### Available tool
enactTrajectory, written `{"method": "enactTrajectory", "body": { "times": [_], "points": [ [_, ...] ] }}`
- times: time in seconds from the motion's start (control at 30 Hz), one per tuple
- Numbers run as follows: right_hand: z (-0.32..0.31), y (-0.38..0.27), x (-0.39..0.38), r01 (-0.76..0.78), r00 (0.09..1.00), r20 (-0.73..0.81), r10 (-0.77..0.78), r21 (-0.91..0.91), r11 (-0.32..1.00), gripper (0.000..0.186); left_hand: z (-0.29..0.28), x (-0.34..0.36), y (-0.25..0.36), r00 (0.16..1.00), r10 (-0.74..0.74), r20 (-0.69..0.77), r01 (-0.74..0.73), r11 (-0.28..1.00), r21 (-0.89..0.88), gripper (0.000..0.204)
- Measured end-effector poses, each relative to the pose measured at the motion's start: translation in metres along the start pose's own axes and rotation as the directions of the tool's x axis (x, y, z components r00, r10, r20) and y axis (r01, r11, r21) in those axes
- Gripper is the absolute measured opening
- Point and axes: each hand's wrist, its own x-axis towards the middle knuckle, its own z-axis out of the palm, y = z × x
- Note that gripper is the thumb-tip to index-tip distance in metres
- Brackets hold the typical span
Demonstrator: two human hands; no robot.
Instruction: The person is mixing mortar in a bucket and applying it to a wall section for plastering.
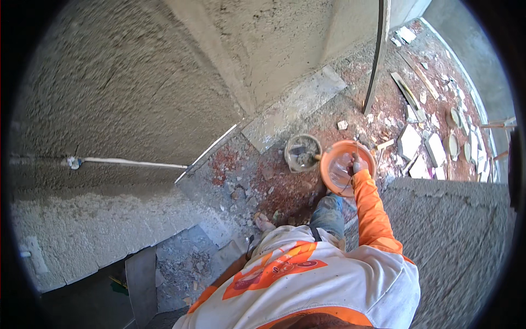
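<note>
My right arm, in an orange sleeve, reaches forward to an orange bucket (pixel 327 170). My right hand (pixel 356 163) is closed over the bucket, on what looks like its thin wire handle. Pale, watery contents show inside. Just left of it, a dark bucket (pixel 288 159) holds grey material and a tool, seemingly a trowel (pixel 316 157) with a brown handle. My left arm (pixel 234 268) hangs low beside my body. Its fingers cannot be made out clearly; a pinkish shape (pixel 263 222) near it could be a hand or a foot.
Rough plastered walls (pixel 131 82) rise at the left and ahead. A flat board (pixel 296 107) lies along the wall base. A tall dark upright bar (pixel 377 60) stands beyond the buckets. Broken white slabs (pixel 409 142), wood strips (pixel 408 96) and rubble cover the right floor.
</note>
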Motion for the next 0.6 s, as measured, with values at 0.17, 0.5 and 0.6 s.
{"method": "enactTrajectory", "body": {
  "times": [0.17,0.5,0.6],
  "points": [
    [-0.056,-0.009,0.143,0.052,0.981,-0.158,-0.114,-0.35,0.935,0.03,0.073,0.009,0.07,0.915,-0.318,-0.247,0.37,0.905,0.207,0.031],
    [-0.309,0.02,0.464,-0.173,0.982,-0.185,0.03,-0.955,-0.239,0.046,0.161,0.098,0.218,0.841,-0.476,-0.258,0.538,0.678,0.501,0.031],
    [-0.23,0.062,0.468,-0.115,0.982,-0.134,0.131,-0.983,-0.145,0.048,0.171,0.062,0.232,0.738,-0.587,-0.333,0.667,0.558,0.494,0.031]
  ]
}}
